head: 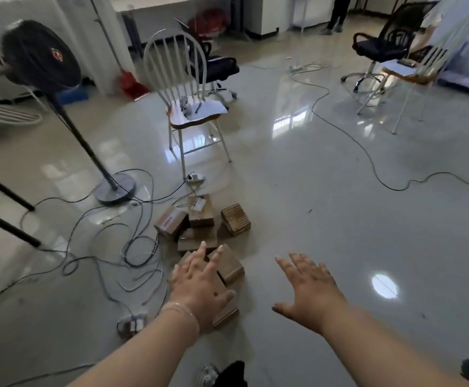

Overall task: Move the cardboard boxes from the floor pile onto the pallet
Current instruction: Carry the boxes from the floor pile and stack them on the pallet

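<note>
Cardboard boxes (200,227) lie in a loose pile on the glossy floor (311,205), low and centre in the head view, some flat and some tipped on edge. The exact count is unclear because they overlap. The person's left hand (200,286) is over the 6 o'clock end of the pile with its fingers (215,258) straight and spread, gripping nothing. It hides most of two boxes, and I cannot tell whether the palm touches cardboard or just hovers. The near box (230,265) pokes out past the fingertips, and another box edge (226,315) shows by the wrist. The right hand (311,291) is at 3 o'clock of the pile, well apart from it, over bare floor with fingers splayed and holding nothing. A ribbed box (236,219) sits at 1 o'clock of the pile, and a box with a pale label (201,210) is at 12, the label unreadable. Tangled cables (133,247) run at 9 o'clock of the pile. A power strip (133,324) at 7 o'clock is blurred. The white spindle chair (188,107) stands beyond at 12 with papers on its seat. The standing fan (40,54) at 10 o'clock is motion-smeared. Black bars (4,208) are cut off by the left edge. An office chair (387,43) is far off at 2 o'clock. Only the legs of a standing person (336,12) are in view. A dark shape (232,372) at the bottom edge is cut off and cannot be identified.
</note>
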The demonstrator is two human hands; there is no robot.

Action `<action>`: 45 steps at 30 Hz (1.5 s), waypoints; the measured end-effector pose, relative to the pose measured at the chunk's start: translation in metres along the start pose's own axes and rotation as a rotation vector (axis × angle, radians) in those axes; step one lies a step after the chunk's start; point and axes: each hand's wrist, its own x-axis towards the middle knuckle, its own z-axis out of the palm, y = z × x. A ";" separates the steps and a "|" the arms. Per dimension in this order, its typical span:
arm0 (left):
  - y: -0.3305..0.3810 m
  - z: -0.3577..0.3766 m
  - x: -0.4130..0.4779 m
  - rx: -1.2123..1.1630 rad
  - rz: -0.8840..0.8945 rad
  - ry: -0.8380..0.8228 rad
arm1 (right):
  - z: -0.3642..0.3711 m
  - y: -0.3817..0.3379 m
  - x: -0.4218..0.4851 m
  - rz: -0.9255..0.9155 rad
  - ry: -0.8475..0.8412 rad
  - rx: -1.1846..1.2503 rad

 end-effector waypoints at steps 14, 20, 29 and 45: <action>-0.128 0.130 0.159 -0.073 -0.291 -0.125 | 0.112 -0.018 0.239 -0.092 -0.226 -0.094; -0.171 0.270 0.231 -0.170 -0.440 -0.197 | 0.238 -0.016 0.361 -0.196 -0.289 -0.056; -0.233 0.488 0.315 -0.321 -0.519 -0.284 | 0.460 -0.006 0.486 -0.257 -0.426 0.010; -0.254 0.561 0.332 -0.682 -0.556 -0.275 | 0.556 -0.028 0.496 -0.176 -0.430 0.325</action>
